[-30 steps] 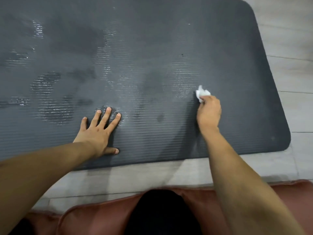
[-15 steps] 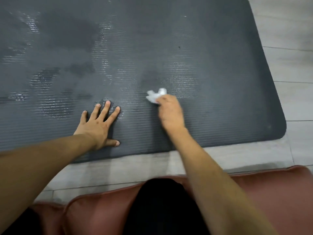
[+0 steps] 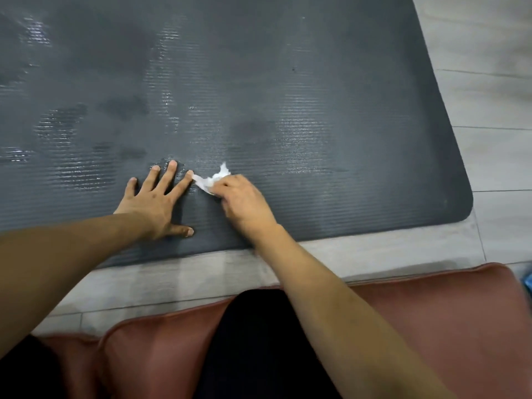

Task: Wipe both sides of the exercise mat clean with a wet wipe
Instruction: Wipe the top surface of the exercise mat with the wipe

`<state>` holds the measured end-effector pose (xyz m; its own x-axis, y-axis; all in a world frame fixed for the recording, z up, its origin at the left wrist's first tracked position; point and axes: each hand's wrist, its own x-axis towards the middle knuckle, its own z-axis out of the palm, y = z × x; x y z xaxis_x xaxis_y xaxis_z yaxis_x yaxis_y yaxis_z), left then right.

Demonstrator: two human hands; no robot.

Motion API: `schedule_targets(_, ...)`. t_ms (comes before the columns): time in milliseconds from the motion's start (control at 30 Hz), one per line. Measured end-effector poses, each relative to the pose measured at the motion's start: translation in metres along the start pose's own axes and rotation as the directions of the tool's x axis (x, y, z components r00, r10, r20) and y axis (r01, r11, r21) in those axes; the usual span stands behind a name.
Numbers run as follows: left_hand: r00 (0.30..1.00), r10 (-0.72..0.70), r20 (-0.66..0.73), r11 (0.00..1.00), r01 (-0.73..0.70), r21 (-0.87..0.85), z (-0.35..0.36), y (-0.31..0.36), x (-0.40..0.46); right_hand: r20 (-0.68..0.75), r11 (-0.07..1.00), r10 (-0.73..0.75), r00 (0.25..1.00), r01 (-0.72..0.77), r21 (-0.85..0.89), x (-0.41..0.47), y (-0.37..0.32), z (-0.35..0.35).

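Dark grey ribbed foam exercise mat (image 3: 316,82) flat on pale plank floor (image 3: 489,105) — rounded corner right, near edge by a reddish-brown cushion (image 3: 431,326). Left hand (image 3: 155,201) splayed, pressing. Right hand (image 3: 244,203) pinching crumpled white wet wipe (image 3: 211,180) beside left forefinger; bare mat rightward.

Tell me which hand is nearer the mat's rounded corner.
Right. The right hand, gripping the wet wipe, is mid-mat, well left of the rounded corner. The left hand, pressed flat on the mat, lies farther left.
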<state>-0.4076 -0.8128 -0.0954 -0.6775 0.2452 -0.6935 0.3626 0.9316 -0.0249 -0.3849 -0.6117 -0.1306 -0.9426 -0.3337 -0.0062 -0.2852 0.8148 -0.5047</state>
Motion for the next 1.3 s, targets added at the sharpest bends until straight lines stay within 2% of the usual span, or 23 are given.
schedule_targets(33, 1.000, 0.004, -0.003, 1.000, -0.004, -0.009, 0.000, 0.000, 0.000, -0.057, 0.999, -0.014, 0.998, 0.011, -0.042, -0.009, 0.020, -0.012)
schedule_targets(100, 1.000, 0.007, -0.010, 1.000, -0.007, -0.015, -0.001, -0.001, 0.001, -0.234, 0.979, 0.118, 0.965, -0.153, -0.136, -0.032, 0.081, -0.044)
schedule_targets(133, 1.000, 0.005, -0.013, 1.000, -0.005, -0.014, 0.000, 0.000, 0.001, -0.320, 0.932, 0.250, 0.914, -0.316, -0.174, -0.048, 0.113, -0.064)
schedule_targets(200, 1.000, -0.003, -0.019, 1.000, 0.003, -0.007, 0.001, 0.000, 0.001, -0.419, 0.763, 0.532, 0.736, -0.631, -0.140, -0.087, 0.164, -0.100)
schedule_targets(267, 1.000, -0.003, -0.026, 1.000, 0.003, 0.005, 0.002, 0.000, 0.001, -0.437, 0.607, 0.696, 0.569, -0.792, -0.065, -0.105, 0.174, -0.116)
schedule_targets(300, 1.000, -0.002, -0.030, 1.000, 0.002, 0.006, 0.002, 0.001, 0.001, -0.446, 0.587, 0.711, 0.543, -0.808, -0.048, -0.099, 0.165, -0.114)
schedule_targets(333, 1.000, -0.003, -0.031, 1.000, 0.003, 0.005, 0.002, 0.001, 0.001, -0.458, 0.627, 0.679, 0.574, -0.778, -0.046, -0.088, 0.149, -0.105)
schedule_targets(400, 1.000, -0.012, -0.021, 1.000, 0.012, 0.006, 0.001, 0.002, 0.001, -0.428, 0.805, 0.515, 0.742, -0.590, -0.055, -0.056, 0.103, -0.072)
schedule_targets(467, 1.000, -0.019, -0.016, 1.000, 0.020, 0.009, 0.000, 0.003, 0.001, -0.287, 0.944, 0.304, 0.908, -0.327, -0.035, -0.032, 0.045, -0.031)
schedule_targets(533, 1.000, -0.023, -0.020, 1.000, 0.023, 0.006, 0.000, 0.004, 0.000, -0.165, 0.996, 0.083, 0.983, -0.087, -0.013, -0.027, 0.001, -0.002)
schedule_targets(633, 1.000, -0.023, -0.014, 1.000, 0.023, 0.010, 0.000, 0.005, 0.000, -0.080, 0.994, -0.057, 0.995, 0.049, -0.102, -0.037, 0.025, -0.007)
schedule_targets(733, 1.000, -0.023, -0.010, 1.000, 0.023, 0.005, -0.001, 0.004, 0.000, -0.179, 0.927, 0.201, 0.963, -0.246, -0.283, -0.068, 0.103, -0.049)
schedule_targets(767, 1.000, -0.024, -0.009, 1.000, 0.024, 0.007, -0.001, 0.004, 0.000, -0.238, 0.865, 0.335, 0.912, -0.398, -0.306, -0.083, 0.127, -0.066)
schedule_targets(833, 1.000, -0.028, -0.012, 0.999, 0.028, 0.015, 0.000, 0.004, 0.000, -0.348, 0.707, 0.589, 0.729, -0.674, -0.215, -0.111, 0.154, -0.094)
schedule_targets(867, 1.000, -0.027, -0.014, 1.000, 0.027, 0.016, 0.000, 0.004, 0.001, -0.386, 0.638, 0.666, 0.638, -0.756, -0.148, -0.117, 0.152, -0.100)
schedule_targets(900, 1.000, -0.026, -0.015, 1.000, 0.026, 0.010, 0.000, 0.005, 0.001, -0.410, 0.620, 0.692, 0.594, -0.780, -0.086, -0.115, 0.141, -0.100)
schedule_targets(933, 1.000, -0.026, -0.015, 1.000, 0.026, 0.001, 0.000, 0.005, 0.001, -0.408, 0.664, 0.670, 0.620, -0.746, -0.044, -0.109, 0.123, -0.092)
schedule_targets(967, 1.000, -0.027, -0.014, 1.000, 0.027, -0.006, 0.000, 0.005, 0.001, -0.370, 0.755, 0.605, 0.705, -0.656, -0.015, -0.098, 0.100, -0.075)
schedule_targets(1033, 1.000, -0.029, -0.007, 1.000, 0.028, -0.011, -0.001, 0.005, 0.000, -0.179, 0.919, 0.392, 0.902, -0.394, 0.026, -0.078, 0.042, -0.034)
schedule_targets(1067, 0.999, -0.031, -0.007, 0.999, 0.031, -0.009, -0.001, 0.005, -0.001, -0.064, 0.965, 0.262, 0.963, -0.260, 0.037, -0.072, 0.013, -0.015)
schedule_targets(1167, 0.999, -0.036, -0.004, 0.999, 0.036, -0.002, -0.002, 0.008, -0.002, 0.098, 0.999, -0.041, 0.994, 0.038, 0.033, -0.072, -0.001, -0.005)
schedule_targets(1233, 0.999, -0.034, -0.010, 0.999, 0.034, -0.005, -0.001, 0.007, -0.001, 0.030, 0.998, -0.008, 1.000, 0.010, -0.065, -0.085, 0.037, -0.030)
schedule_targets(1300, 1.000, -0.027, -0.015, 1.000, 0.026, -0.010, -0.001, 0.005, -0.001, -0.150, 0.964, 0.154, 0.977, -0.182, -0.194, -0.112, 0.089, -0.056)
